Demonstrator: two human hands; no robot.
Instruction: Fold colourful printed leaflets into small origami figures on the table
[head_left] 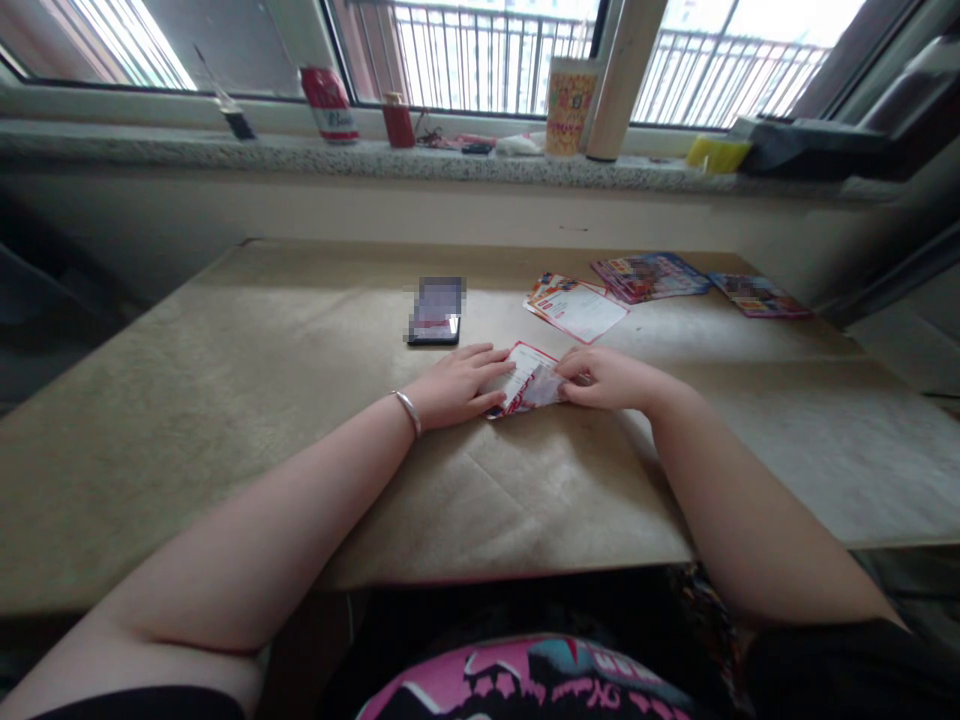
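Observation:
A white card with a red border and printed text [531, 360] lies on the table in front of me, with a piece bearing red lettering folded or laid over its lower part. My left hand [459, 385] rests flat over the left side of it, fingers stretched out, with a bracelet on the wrist. At the right edge, my right hand [607, 378] pinches the card between thumb and fingers. Parts of the card are hidden under both hands.
A phone [437, 310] lies beyond my left hand. Several cards [585, 312] and two colourful stacks, one nearer [664, 275] and one farther right [761, 296], lie on the table [247, 330]. A can [330, 105], red bottle [398, 122] and patterned tube [570, 110] stand on the windowsill.

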